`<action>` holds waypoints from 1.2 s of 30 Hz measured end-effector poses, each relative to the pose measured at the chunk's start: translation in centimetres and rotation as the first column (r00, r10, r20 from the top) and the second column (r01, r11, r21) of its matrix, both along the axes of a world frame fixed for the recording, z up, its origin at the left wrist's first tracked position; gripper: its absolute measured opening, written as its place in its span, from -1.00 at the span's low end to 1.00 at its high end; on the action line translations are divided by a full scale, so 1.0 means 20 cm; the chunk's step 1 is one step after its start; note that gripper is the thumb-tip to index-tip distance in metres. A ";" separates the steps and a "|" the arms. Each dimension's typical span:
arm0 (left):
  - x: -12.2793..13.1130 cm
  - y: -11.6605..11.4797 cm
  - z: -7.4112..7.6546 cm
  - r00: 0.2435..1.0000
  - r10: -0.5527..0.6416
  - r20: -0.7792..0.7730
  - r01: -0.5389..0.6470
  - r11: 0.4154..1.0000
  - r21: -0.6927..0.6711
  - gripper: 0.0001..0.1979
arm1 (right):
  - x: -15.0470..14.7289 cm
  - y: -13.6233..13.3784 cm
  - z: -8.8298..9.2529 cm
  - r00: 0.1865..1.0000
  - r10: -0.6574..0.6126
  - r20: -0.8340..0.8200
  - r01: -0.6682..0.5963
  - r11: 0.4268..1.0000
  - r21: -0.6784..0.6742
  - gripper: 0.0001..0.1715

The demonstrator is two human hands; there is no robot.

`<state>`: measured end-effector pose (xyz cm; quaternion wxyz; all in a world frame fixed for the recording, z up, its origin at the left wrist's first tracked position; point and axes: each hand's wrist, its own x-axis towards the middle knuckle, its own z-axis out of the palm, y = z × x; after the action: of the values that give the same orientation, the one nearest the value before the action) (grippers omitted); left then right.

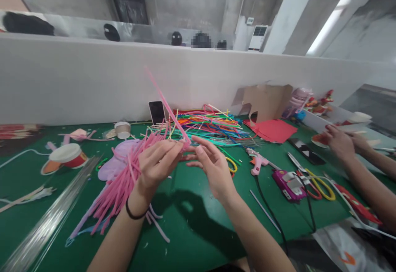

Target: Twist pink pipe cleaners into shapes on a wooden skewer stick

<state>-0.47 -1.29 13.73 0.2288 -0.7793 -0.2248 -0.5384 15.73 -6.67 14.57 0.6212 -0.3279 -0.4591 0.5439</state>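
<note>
A pink pipe cleaner [168,109] is pinched at its lower end in my left hand [156,160], and its long free part slants up and to the left. Around the fingertips it looks bent or coiled, partly hidden by my fingers. My right hand [215,167] is close beside that end with fingers apart; the fingertips are near the coil, and I cannot tell whether they touch it. Under and left of my left wrist lies a bundle of pink pipe cleaners [111,200], partly over a translucent lilac piece [107,169].
Multicoloured pipe cleaners [204,123] are heaped at the back. Rightward lie a pink glue gun [257,160], a purple power strip [289,185], scissors [320,183] and a phone [306,150]. A co-worker's hands [342,144] work at far right. Clear strips [52,222] and a paper cup [69,156] are left.
</note>
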 end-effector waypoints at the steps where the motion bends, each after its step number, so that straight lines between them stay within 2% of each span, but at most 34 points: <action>1: 0.02 -0.02 0.01 0.999 -0.036 -0.040 0.036 0.999 -0.001 -0.59 | 0.00 -0.01 -0.01 0.999 -0.005 -0.043 0.005 1.000 -0.009 -0.62; 4: 0.06 -0.09 0.04 0.993 -0.083 -0.089 0.083 0.997 -0.002 -0.55 | 0.02 -0.06 -0.01 0.996 -0.037 -0.086 0.036 0.999 -0.009 -0.70; 7: 0.09 -0.16 0.08 0.989 -0.098 -0.107 0.101 0.994 0.029 -0.59 | 0.04 -0.14 0.01 0.995 -0.090 -0.041 0.092 0.995 0.036 -0.75; 12: 0.11 -0.23 0.13 0.990 -0.124 -0.068 0.128 0.990 0.060 -0.64 | 0.05 -0.26 0.08 0.965 -0.226 0.134 0.194 0.956 0.218 -0.76; 15: 0.12 -0.22 0.15 0.990 -0.117 -0.075 0.123 0.990 0.072 -0.65 | 0.04 -0.25 0.09 0.937 -0.308 0.164 0.254 0.924 0.287 -0.69; 18: 0.14 -0.18 0.13 0.983 -0.167 -0.079 0.163 0.985 -0.054 -0.62 | 0.04 -0.17 0.04 0.920 -0.369 0.130 0.325 0.906 0.272 -0.74; 20: 0.16 -0.15 0.07 0.983 -0.184 -0.020 0.172 0.949 -0.266 -0.63 | 0.05 -0.07 -0.02 0.916 -0.393 0.081 0.364 0.899 0.245 -0.77; 21: 0.17 -0.14 0.03 0.987 -0.148 0.066 0.162 0.909 -0.384 -0.65 | 0.05 -0.02 -0.06 0.919 -0.390 0.062 0.368 0.902 0.227 -0.77; 22: 0.19 -0.13 -0.03 0.974 -0.058 0.218 0.161 0.856 -0.491 -0.67 | 0.05 0.02 -0.10 0.927 -0.373 0.036 0.359 0.912 0.200 -0.76; 23: 0.20 -0.13 -0.09 0.903 0.062 0.426 0.211 0.798 -0.564 -0.69 | 0.06 0.07 -0.14 0.936 -0.352 -0.009 0.348 0.921 0.174 -0.76; 24: 0.22 -0.13 -0.16 0.778 0.168 0.605 0.332 0.708 -0.623 -0.67 | 0.06 0.10 -0.18 0.944 -0.324 -0.066 0.330 0.933 0.145 -0.75; 25: 0.23 -0.13 -0.23 0.649 0.248 0.720 0.497 0.579 -0.647 -0.63 | 0.05 0.13 -0.23 0.948 -0.290 -0.134 0.305 0.946 0.111 -0.75; 26: 0.25 -0.14 -0.29 0.552 0.312 0.773 0.648 0.422 -0.634 -0.61 | 0.04 0.15 -0.28 0.945 -0.264 -0.194 0.281 0.957 0.068 -0.74; 27: 0.26 -0.15 -0.35 0.513 0.338 0.789 0.772 0.221 -0.597 -0.59 | 0.03 0.16 -0.33 0.941 -0.244 -0.233 0.258 0.966 0.031 -0.73; 28: 0.27 -0.16 -0.39 0.483 0.330 0.811 0.846 0.063 -0.530 -0.57 | 0.01 0.17 -0.37 0.940 -0.227 -0.255 0.234 0.972 -0.002 -0.72; 29: 0.28 -0.16 -0.42 0.443 0.330 0.834 0.885 -0.011 -0.466 -0.55 | 0.00 0.17 -0.41 0.940 -0.219 -0.261 0.217 0.975 -0.034 -0.70; 30: 0.29 -0.17 -0.45 0.399 0.334 0.854 0.912 -0.049 -0.407 -0.55 | -0.02 0.16 -0.45 0.944 -0.214 -0.250 0.205 0.977 -0.063 -0.69; 31: 0.30 -0.17 -0.46 0.353 0.341 0.871 0.933 -0.054 -0.356 -0.55 | -0.04 0.15 -0.49 0.951 -0.208 -0.228 0.192 0.977 -0.087 -0.67; 33: 0.30 -0.17 -0.48 0.275 0.377 0.884 0.958 -0.025 -0.287 -0.59 | -0.07 0.13 -0.55 0.967 -0.190 -0.171 0.171 0.978 -0.119 -0.67; 36: 0.27 -0.14 -0.50 0.231 0.449 0.863 0.965 0.004 -0.260 -0.66 | -0.08 0.12 -0.60 0.985 -0.164 -0.058 0.157 0.982 -0.108 -0.70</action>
<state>4.99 -4.14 3.67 -0.6782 -0.2658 -0.3483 -0.5900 14.12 -4.29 2.52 0.6602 -0.3771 -0.3813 0.5259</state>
